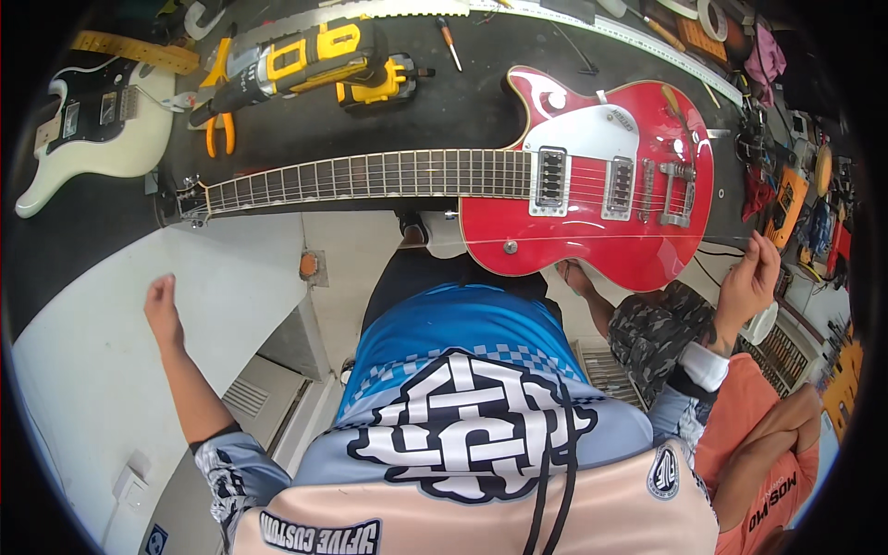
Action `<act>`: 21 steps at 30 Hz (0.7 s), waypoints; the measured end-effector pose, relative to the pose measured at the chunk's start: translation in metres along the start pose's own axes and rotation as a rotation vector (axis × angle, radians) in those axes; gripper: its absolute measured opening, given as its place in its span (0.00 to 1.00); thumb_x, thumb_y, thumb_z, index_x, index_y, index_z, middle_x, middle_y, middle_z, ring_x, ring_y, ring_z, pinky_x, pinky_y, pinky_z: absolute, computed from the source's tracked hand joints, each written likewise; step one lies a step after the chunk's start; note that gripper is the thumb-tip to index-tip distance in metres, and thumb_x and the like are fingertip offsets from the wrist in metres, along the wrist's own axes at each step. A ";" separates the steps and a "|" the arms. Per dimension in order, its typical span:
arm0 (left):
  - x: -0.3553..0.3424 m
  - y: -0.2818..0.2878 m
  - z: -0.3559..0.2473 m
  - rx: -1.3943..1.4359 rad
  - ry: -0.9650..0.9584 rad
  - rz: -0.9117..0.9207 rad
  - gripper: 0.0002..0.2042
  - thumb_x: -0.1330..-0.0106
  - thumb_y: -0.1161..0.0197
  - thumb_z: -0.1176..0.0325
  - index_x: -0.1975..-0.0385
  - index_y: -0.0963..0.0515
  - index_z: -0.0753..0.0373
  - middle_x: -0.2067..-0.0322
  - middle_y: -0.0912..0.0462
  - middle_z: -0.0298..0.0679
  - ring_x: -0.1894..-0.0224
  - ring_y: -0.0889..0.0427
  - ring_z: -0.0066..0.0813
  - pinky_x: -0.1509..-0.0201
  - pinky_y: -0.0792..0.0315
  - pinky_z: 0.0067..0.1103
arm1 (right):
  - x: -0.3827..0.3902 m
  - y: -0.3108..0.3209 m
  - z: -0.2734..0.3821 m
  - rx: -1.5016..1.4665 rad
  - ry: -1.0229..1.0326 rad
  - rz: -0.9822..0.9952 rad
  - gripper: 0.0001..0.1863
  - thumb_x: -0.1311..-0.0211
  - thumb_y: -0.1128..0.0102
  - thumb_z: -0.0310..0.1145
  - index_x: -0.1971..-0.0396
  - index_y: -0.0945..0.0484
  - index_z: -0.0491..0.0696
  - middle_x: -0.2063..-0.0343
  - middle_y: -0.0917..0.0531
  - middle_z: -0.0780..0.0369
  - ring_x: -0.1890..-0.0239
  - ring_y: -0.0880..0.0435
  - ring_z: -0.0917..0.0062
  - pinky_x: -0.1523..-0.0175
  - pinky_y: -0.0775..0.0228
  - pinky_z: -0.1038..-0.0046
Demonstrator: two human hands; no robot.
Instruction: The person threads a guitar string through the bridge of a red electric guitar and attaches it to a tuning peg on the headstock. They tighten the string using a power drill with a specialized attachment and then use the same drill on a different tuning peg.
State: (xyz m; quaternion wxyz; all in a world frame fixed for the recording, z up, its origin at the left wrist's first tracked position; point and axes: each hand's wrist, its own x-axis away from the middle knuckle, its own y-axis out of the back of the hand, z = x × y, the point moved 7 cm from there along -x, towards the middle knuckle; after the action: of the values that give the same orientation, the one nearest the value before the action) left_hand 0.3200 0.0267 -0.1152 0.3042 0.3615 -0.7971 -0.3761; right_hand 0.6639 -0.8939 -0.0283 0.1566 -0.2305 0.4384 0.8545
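A red electric guitar [592, 245] lies on the dark workbench, its neck [370, 176] pointing left and its body at the right. My right hand [751, 277] is beside the body's lower right, fingers pinched on one end of a thin guitar string [592, 238]. That string runs taut and nearly level across the lower part of the body, and its left stretch fades from sight. My left hand [165, 310] is raised off the bench's front edge, below the headstock [192, 203]. Its fingers are closed; whatever they hold is too fine to make out.
A cream guitar body [102, 162] lies at the far left beside orange-handled pliers [220, 134] and a yellow-and-black power drill [296, 60]. Behind are a screwdriver [450, 44] and a long ruler [638, 42]. A seated person in an orange shirt [754, 444] is close at my right.
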 end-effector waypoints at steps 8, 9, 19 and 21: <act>0.141 -0.088 0.163 -0.791 0.246 0.227 0.36 0.39 0.27 0.54 0.32 0.31 0.58 0.37 0.26 0.52 0.33 0.28 0.51 0.30 0.35 0.45 | 0.035 -0.026 0.245 -0.253 0.574 0.438 0.16 0.59 0.33 0.22 0.64 0.14 0.46 0.67 0.17 0.61 0.65 0.19 0.68 0.63 0.28 0.68; 0.137 -0.107 0.152 -0.556 0.025 0.163 0.32 0.37 0.28 0.59 0.34 0.29 0.63 0.37 0.26 0.53 0.34 0.27 0.52 0.31 0.33 0.40 | 0.049 -0.039 0.275 -0.325 0.674 0.515 0.16 0.58 0.33 0.28 0.64 0.13 0.47 0.67 0.17 0.62 0.64 0.18 0.70 0.61 0.27 0.68; 0.279 -0.147 -0.203 0.684 -0.186 1.101 0.19 0.29 0.36 0.71 0.40 0.24 0.67 0.56 0.14 0.39 0.61 0.18 0.20 0.56 0.23 0.18 | 0.202 -0.113 0.417 -0.443 0.749 0.723 0.11 0.49 0.37 0.31 0.64 0.15 0.48 0.66 0.20 0.65 0.61 0.21 0.72 0.57 0.29 0.70; 0.280 -0.148 -0.178 0.753 -0.185 1.077 0.16 0.28 0.36 0.71 0.44 0.22 0.69 0.62 0.15 0.36 0.65 0.21 0.17 0.61 0.26 0.16 | 0.215 -0.106 0.423 -0.408 0.697 0.715 0.10 0.48 0.36 0.31 0.65 0.15 0.48 0.67 0.20 0.65 0.62 0.21 0.72 0.57 0.29 0.70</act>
State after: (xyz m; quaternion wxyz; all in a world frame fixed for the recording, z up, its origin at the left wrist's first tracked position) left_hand 0.3512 -0.3336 -0.0817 0.2327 -0.0396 -0.9662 0.1033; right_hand 0.4239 -0.4724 0.0015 -0.3469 -0.3625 0.3409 0.7950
